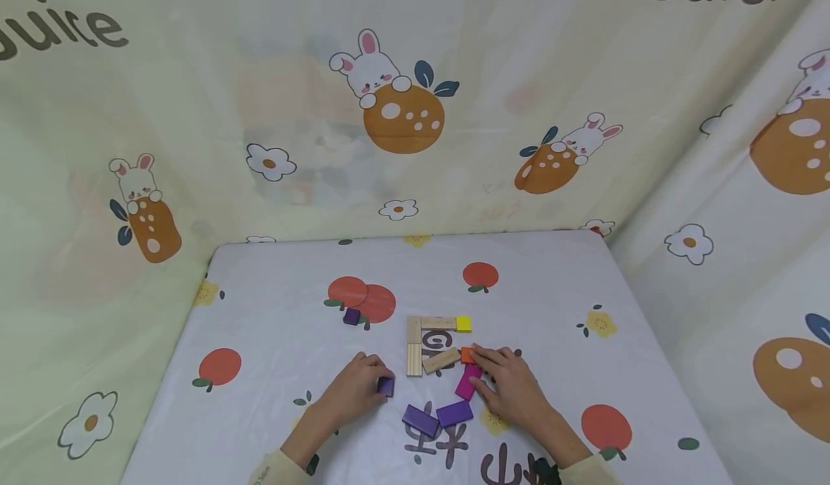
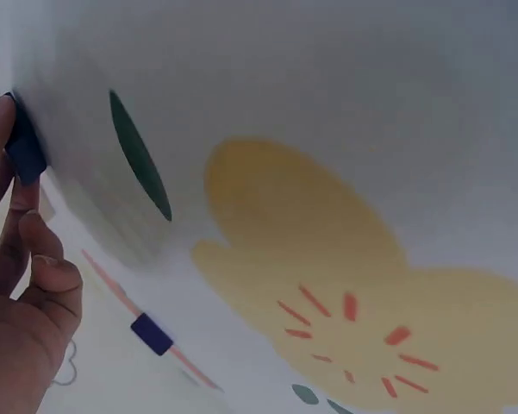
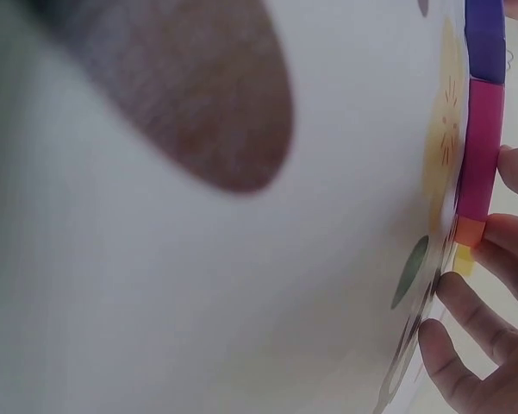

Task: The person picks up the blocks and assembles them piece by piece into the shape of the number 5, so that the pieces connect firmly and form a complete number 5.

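Note:
Between thumb and fingers, my left hand [image 1: 355,390] pinches a small purple block [image 1: 385,386] near the table's middle; the left wrist view shows this dark block [image 2: 24,148] at the fingertips. Fingers of my right hand [image 1: 512,384] touch an orange block [image 1: 467,355], with the thumb at a magenta block [image 1: 468,383]. Two purple blocks, a left one [image 1: 421,421] and a right one [image 1: 455,414], lie end to end below. Plain wooden blocks [image 1: 413,359] and a yellow block [image 1: 463,324] make up the upper part of the outline, with a slanted wooden block [image 1: 442,360] beside the orange one.
A dark purple cube [image 1: 351,316] lies by itself on the table's far left part, over a printed fruit. The table carries a white printed cloth [image 1: 532,283]. Behind and to the sides hang curtains [image 1: 292,96] with rabbit and fruit prints.

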`<move>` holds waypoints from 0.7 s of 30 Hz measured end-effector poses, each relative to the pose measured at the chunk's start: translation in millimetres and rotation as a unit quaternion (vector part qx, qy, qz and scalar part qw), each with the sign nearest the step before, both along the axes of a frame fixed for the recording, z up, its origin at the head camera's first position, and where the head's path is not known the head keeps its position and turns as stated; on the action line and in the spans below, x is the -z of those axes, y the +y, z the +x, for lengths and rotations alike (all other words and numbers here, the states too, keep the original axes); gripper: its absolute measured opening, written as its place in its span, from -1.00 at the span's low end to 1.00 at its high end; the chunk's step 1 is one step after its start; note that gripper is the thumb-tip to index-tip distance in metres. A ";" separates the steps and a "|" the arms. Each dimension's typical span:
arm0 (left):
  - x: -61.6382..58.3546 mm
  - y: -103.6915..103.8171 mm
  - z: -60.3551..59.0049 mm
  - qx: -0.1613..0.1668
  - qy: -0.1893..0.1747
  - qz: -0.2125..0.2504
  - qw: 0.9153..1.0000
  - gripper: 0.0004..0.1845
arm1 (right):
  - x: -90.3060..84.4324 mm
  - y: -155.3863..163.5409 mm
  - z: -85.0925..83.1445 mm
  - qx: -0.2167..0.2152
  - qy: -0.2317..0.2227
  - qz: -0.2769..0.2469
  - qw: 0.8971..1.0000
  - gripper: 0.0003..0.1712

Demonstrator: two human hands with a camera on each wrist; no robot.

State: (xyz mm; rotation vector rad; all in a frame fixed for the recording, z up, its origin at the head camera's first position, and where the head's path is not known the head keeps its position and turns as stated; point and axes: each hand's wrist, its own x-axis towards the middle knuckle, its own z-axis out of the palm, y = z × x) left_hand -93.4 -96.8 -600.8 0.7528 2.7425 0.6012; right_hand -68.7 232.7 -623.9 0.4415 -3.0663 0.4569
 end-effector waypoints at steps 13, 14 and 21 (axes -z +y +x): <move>-5.6 -10.5 -1.3 -0.029 -0.037 0.017 0.999 -0.72 | -0.4 0.7 1.2 -0.001 0.004 -0.013 1.000 -0.34; -5.8 -10.0 -0.5 -0.027 -0.044 0.019 0.998 -0.71 | -0.2 1.0 1.1 -0.002 0.005 -0.015 1.000 -0.34; 2.8 -6.9 0.9 -0.014 -0.037 0.016 0.999 -0.71 | 2.7 2.1 0.7 -0.003 0.008 -0.020 1.000 -0.34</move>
